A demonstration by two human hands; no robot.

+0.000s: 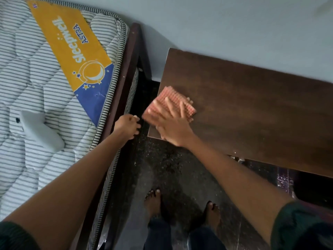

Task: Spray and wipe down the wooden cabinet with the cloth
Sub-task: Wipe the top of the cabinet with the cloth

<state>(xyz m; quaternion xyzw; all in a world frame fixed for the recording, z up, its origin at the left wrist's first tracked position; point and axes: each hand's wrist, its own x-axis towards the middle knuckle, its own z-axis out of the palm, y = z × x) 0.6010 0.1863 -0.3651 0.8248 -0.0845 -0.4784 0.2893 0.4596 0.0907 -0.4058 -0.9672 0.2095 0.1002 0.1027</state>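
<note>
The wiping step is judged to be under way. A folded pink checked cloth (173,99) is laid flat on the top of the wooden cabinet (252,114), close to its near left corner. It is pressed down by the right hand (171,123), whose fingers are spread straight over the fabric; nothing is gripped by it. The hand and the cloth's outline are slightly smeared, which is taken as a sign of a stroke in progress, though its direction cannot be told. The left hand (127,128) is curled round the dark rail of the bed frame (126,83) just beside the cabinet, apparently for support.

Little can be read for certain about what is done. Faint paler streaks are seen across the middle of the cabinet top; they may be spray or wiped dust, but this cannot be settled. A white object (41,131) lies on the striped mattress (36,78), well apart from the cabinet. It may be the spray bottle, yet it is too blurred to be named. If so, spraying is judged finished for this surface. Most of the top, toward the right and far edges, is judged yet to be wiped, and the cabinet's front and sides are hidden from view.
</note>
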